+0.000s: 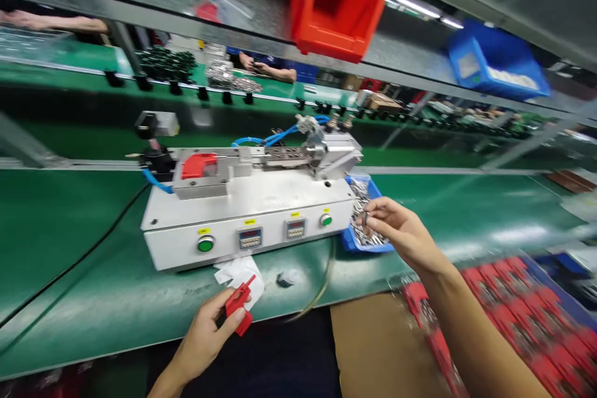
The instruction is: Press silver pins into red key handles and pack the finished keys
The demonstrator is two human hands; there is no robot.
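My left hand pinches a red plastic part with a thin prong pointing up, just in front of the bench edge. My right hand is over a blue bin of small shiny metal pieces. Its thumb and forefinger close on a small metal piece, whose exact kind is too small to make out. Between the hands and the far belt stands a white bench machine with two green buttons and two small displays. Another red part sits in the machine's left-hand fixture.
A crumpled white paper and a small dark object lie before the machine. Bagged red parts fill the lower right, near brown cardboard. Overhead hang a red bin and a blue bin. Co-workers' arms show behind.
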